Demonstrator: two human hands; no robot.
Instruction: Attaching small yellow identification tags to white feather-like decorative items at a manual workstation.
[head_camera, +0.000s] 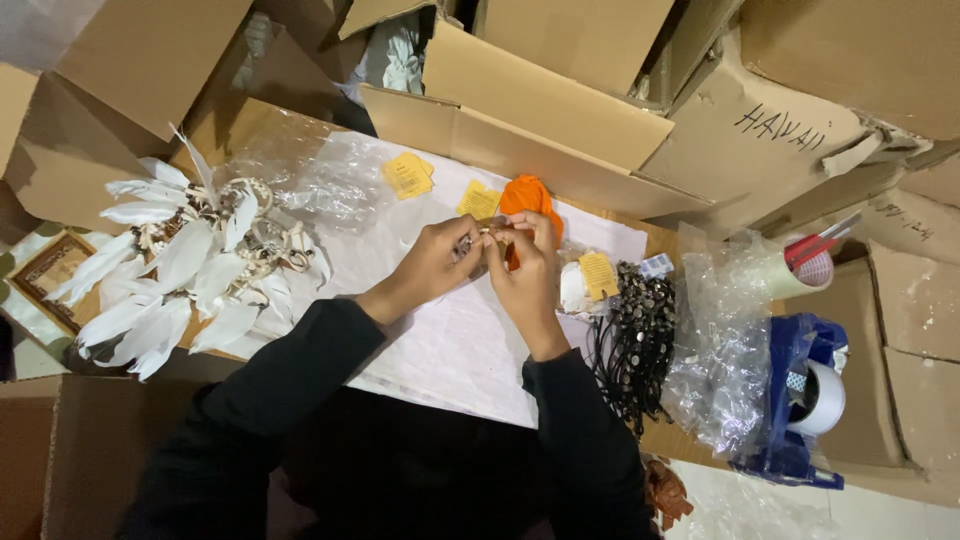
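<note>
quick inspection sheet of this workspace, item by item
surface: white sheet spread over a brown table, partly covered by goods
job's things: small item pinched between both hands, too small to tell what it is; orange piece just behind the fingers
clutter: white feather pieces at left, yellow tags, clear plastic bags, tape dispenser, tape roll
grippers: left hand and right hand meet at the item, fingers closed on it
cables: bundle of black cords by the right forearm
surroundings: open cardboard boxes on all sides
</note>
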